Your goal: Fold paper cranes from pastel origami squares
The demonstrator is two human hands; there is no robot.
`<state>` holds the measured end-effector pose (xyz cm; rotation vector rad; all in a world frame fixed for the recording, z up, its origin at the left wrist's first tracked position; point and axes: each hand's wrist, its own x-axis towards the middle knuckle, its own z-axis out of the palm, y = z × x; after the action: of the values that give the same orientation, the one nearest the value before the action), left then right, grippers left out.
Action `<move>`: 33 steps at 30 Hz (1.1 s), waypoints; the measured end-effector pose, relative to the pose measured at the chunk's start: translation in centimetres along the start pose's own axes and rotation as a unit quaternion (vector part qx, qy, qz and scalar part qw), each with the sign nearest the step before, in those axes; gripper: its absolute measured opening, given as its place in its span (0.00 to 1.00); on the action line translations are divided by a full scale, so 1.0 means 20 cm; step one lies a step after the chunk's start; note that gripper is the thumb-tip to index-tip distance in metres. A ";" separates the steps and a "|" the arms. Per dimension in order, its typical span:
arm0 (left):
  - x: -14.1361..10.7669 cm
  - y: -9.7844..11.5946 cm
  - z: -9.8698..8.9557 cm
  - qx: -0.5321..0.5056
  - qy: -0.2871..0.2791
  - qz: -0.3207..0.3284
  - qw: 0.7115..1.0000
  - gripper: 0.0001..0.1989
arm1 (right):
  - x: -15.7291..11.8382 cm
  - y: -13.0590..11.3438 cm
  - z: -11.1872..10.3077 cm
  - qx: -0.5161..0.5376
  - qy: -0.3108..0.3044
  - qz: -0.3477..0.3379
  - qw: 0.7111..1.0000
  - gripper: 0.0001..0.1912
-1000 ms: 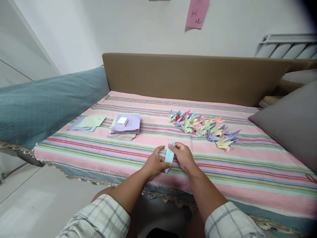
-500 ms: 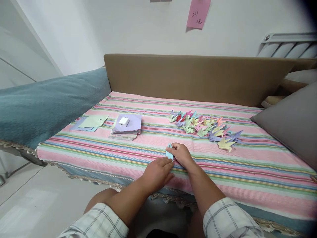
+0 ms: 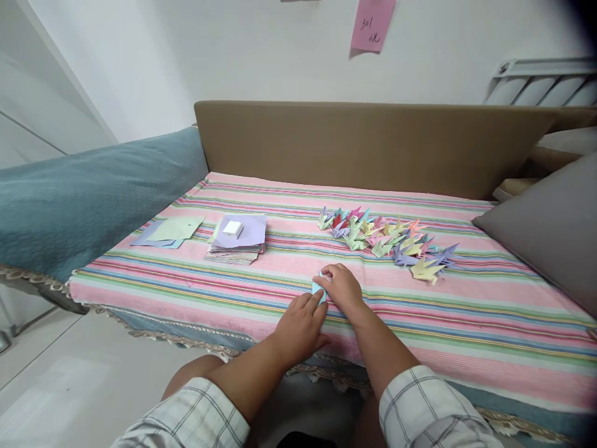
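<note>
A small folded piece of light-blue paper (image 3: 318, 288) lies on the striped cloth, partly covered by my fingers. My right hand (image 3: 344, 287) pinches its far end between thumb and curled fingers. Flat against its near part rest the outstretched fingers of my left hand (image 3: 301, 325), thumb held away to the side. Beyond my right hand several folded paper cranes (image 3: 380, 239) in pastel colours stand bunched together.
To the left is a stack of square paper (image 3: 237, 252) with a small white block (image 3: 232, 229) on top. Loose sheets (image 3: 172, 230) lie farther left. A grey cushion (image 3: 550, 230) is at the right; a brown backrest (image 3: 345, 146) runs along the back.
My left hand has moved slightly forward over the blue paper, its fingers reaching farther onto it. My right hand has shifted a little and still pinches the far end.
</note>
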<state>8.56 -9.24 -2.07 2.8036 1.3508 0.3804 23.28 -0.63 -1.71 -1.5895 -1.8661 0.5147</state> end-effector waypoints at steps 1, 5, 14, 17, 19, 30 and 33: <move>0.00 0.00 0.00 0.004 -0.003 -0.003 1.000 0.34 | 0.00 0.00 0.00 0.003 0.004 0.010 1.000 0.14; 0.00 0.01 0.00 0.025 -0.014 -0.008 1.000 0.34 | 0.01 0.04 0.00 0.053 0.014 0.023 0.998 0.16; -0.01 0.02 0.01 0.032 -0.017 -0.011 0.999 0.34 | 0.04 0.10 0.01 0.076 -0.042 -0.117 0.989 0.13; 0.00 0.02 0.01 0.031 -0.024 -0.013 0.999 0.34 | 0.05 0.10 0.01 0.040 -0.069 -0.136 0.988 0.14; 0.00 0.02 0.01 0.030 -0.026 -0.015 0.999 0.34 | 0.07 0.10 0.00 0.019 -0.084 -0.143 0.986 0.13; 0.00 0.03 0.00 0.037 -0.031 -0.020 0.999 0.34 | 0.10 0.01 -0.04 -0.066 -0.142 -0.122 0.980 0.11; 0.00 0.03 0.00 0.043 -0.030 -0.021 0.998 0.35 | 0.10 -0.01 -0.03 -0.083 -0.131 -0.107 0.982 0.10</move>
<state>9.03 -9.67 -1.97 2.8240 1.4445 0.2401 23.37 1.18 -0.74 -1.4548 -2.3001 0.5016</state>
